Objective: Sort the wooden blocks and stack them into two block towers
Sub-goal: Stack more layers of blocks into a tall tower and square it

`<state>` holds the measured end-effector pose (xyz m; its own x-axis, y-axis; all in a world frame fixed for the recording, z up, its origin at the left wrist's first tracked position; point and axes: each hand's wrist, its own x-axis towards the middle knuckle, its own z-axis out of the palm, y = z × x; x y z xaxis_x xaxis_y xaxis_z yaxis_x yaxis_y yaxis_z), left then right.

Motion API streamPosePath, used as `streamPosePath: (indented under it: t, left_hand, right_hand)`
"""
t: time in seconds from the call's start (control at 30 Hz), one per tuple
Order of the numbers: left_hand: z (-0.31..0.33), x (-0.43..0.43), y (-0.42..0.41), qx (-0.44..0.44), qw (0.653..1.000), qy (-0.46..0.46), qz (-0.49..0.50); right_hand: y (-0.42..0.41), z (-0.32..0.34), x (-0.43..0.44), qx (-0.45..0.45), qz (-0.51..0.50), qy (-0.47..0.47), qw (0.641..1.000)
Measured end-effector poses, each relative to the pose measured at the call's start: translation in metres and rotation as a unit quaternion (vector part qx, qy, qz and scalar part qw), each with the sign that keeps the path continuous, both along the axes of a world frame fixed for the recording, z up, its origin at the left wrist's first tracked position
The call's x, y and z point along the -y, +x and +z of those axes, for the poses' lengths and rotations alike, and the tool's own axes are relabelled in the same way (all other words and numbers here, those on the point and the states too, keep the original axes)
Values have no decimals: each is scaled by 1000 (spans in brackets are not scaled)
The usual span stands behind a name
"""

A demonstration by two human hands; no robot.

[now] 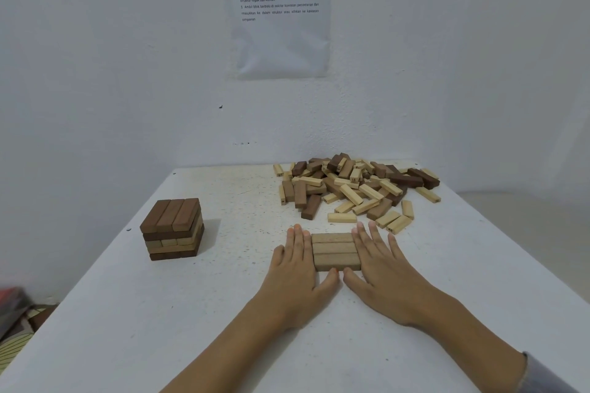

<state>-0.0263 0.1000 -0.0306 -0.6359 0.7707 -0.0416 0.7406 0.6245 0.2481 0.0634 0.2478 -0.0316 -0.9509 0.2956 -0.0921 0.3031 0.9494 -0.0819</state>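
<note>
Three mid-brown wooden blocks (pixel 335 250) lie side by side in one flat layer on the white table (pixel 223 313). My left hand (pixel 297 271) lies flat against the layer's left end, and my right hand (pixel 380 262) lies flat against its right end; both thumbs touch its near edge. The fingers of both hands are stretched out and hold nothing. At the left stands a short block tower (pixel 174 228) of several layers, dark and light, with three brown blocks on top. A loose pile of blocks (pixel 354 185), dark brown and pale, lies at the back right.
The table meets a white wall at the back, where a printed instruction sheet (pixel 279 9) hangs. Some pale blocks (pixel 392 222) lie just beyond my right fingertips. A reddish object (pixel 12 300) and patterned cloth show past the table's left edge.
</note>
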Motion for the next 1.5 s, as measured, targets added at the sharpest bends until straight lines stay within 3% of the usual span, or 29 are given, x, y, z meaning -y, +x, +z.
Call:
streamPosePath:
  t: [0.77,0.93,1.07,1.2,1.3,1.5]
  left_hand:
    - [1,-2,4,-7,1000,3,12]
    - [4,-1,1,19,1000,1,17]
    - [10,5,-5,72,996,44,-4]
    - [12,8,-14,96,980,172,-36]
    - [18,10,-16,90,964,239,-70]
    - [7,10,-29,36,975,197,-92]
  right_hand:
    - [-1,-6,-1,-10,-4,2,1000]
    - [-1,-3,-4,-11,2,-37,999]
    - [5,8,-6,-57,10,-162,985]
    - [11,18,-8,-147,42,-252,955]
    - [10,17,-14,-179,82,-264,944]
    - [2,10,-22,-176,119,-211,954]
